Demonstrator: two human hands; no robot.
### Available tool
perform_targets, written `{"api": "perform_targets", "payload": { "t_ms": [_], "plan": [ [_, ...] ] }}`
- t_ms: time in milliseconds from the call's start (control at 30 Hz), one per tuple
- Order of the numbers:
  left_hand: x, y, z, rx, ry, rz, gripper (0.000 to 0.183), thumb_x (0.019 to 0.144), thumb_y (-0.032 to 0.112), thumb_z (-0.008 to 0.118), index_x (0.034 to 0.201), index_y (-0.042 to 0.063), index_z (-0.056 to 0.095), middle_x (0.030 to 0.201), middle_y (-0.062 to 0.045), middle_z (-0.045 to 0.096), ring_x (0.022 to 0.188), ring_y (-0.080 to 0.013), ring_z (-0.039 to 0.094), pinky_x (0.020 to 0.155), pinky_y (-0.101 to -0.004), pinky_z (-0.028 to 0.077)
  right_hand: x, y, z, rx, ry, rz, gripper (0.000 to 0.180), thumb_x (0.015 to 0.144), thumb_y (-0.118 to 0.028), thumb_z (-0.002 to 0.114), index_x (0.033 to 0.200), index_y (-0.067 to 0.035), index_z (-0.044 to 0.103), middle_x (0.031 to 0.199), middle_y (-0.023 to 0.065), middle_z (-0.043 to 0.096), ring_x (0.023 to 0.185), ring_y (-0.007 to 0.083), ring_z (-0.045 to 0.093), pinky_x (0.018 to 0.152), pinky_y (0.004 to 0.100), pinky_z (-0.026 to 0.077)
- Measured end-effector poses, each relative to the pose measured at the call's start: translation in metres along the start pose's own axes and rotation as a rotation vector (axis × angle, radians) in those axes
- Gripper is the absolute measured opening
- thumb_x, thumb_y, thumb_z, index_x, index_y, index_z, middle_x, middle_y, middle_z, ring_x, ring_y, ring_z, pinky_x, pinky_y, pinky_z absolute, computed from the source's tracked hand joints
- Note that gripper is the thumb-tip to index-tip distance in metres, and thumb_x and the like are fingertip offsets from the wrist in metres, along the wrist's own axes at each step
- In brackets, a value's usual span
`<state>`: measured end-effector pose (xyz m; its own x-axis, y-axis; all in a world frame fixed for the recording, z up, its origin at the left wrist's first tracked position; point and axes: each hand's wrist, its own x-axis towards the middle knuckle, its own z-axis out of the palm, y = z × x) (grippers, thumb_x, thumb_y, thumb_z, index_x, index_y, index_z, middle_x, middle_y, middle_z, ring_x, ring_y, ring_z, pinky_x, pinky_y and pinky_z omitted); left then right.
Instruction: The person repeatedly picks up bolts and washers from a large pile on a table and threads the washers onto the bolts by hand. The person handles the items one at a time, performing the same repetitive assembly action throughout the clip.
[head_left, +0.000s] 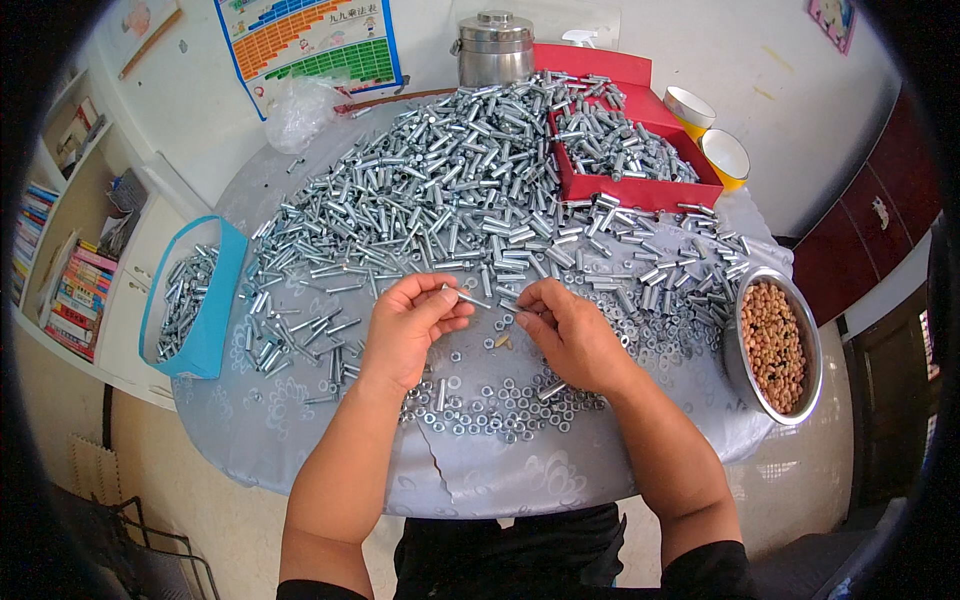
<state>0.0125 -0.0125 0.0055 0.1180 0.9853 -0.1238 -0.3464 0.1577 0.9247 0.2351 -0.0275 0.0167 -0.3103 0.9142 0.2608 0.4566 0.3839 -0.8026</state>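
My left hand (411, 330) pinches a thin metal bolt (474, 299) between thumb and forefinger, its shank pointing right. My right hand (574, 334) is just to the right with its fingers curled. A short metal piece (510, 306) shows at its fingertips; whether they grip it or it lies on the table I cannot tell. Below and between the hands lie loose hex nuts (517, 409) and a metal sleeve (441, 394). Beyond them rises a large heap of metal sleeve anchors (450, 165). Loose bolts (315, 330) lie to the left, and washers (660, 341) to the right.
A blue box (234, 300) holding metal parts stands left. At the back right is a red box (637, 193) full of sleeves, near two yellow-and-white bowls (726, 156). A steel bowl (814, 352) of peanuts sits at the right edge. Behind are a steel pot (495, 56) and plastic bag (300, 116).
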Motion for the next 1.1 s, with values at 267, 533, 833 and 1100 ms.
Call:
{"api": "perform_targets", "payload": {
  "t_ms": [267,533,833,1100],
  "plan": [
    [-0.001,-0.001,0.003,-0.013,-0.018,0.005,0.017,0.09,0.006,0.06,0.106,0.0,0.06,0.099,-0.011,0.067,0.088,-0.0199,0.067,0.078,-0.0324,0.055,-0.001,-0.002,0.002,-0.004,-0.006,-0.04,0.017,0.087,-0.01,0.064,0.098,-0.001,0.055,0.085,0.0177,0.065,0.077,0.0329,0.065,0.067,0.0381,0.051],
    [-0.007,-0.002,0.011,0.222,-0.061,-0.04,0.027,0.091,0.013,0.063,0.111,-0.005,0.063,0.098,-0.015,0.069,0.082,-0.0217,0.069,0.07,-0.0319,0.057,0.001,0.006,0.008,0.58,0.045,0.198,0.017,0.087,-0.005,0.068,0.1,0.003,0.061,0.084,0.0065,0.067,0.078,0.0117,0.064,0.066,0.0263,0.053],
    [-0.011,0.0,0.015,0.174,-0.16,-0.077,0.029,0.092,0.013,0.062,0.115,-0.005,0.061,0.101,-0.017,0.069,0.082,-0.0216,0.069,0.071,-0.0313,0.057,0.002,0.005,-0.003,0.312,0.09,0.211,0.017,0.09,-0.014,0.067,0.085,0.002,0.064,0.07,0.004,0.064,0.062,0.009,0.059,0.055,0.025,0.047],
    [-0.012,0.0,0.018,0.144,-0.195,-0.013,0.028,0.089,0.007,0.063,0.117,-0.002,0.061,0.098,-0.013,0.068,0.084,-0.0201,0.068,0.073,-0.0312,0.058,0.001,-0.002,0.0,0.105,0.129,0.057,0.019,0.089,-0.016,0.068,0.083,0.001,0.063,0.064,0.0079,0.058,0.057,0.0128,0.052,0.053,0.0299,0.044]
  ]
}}
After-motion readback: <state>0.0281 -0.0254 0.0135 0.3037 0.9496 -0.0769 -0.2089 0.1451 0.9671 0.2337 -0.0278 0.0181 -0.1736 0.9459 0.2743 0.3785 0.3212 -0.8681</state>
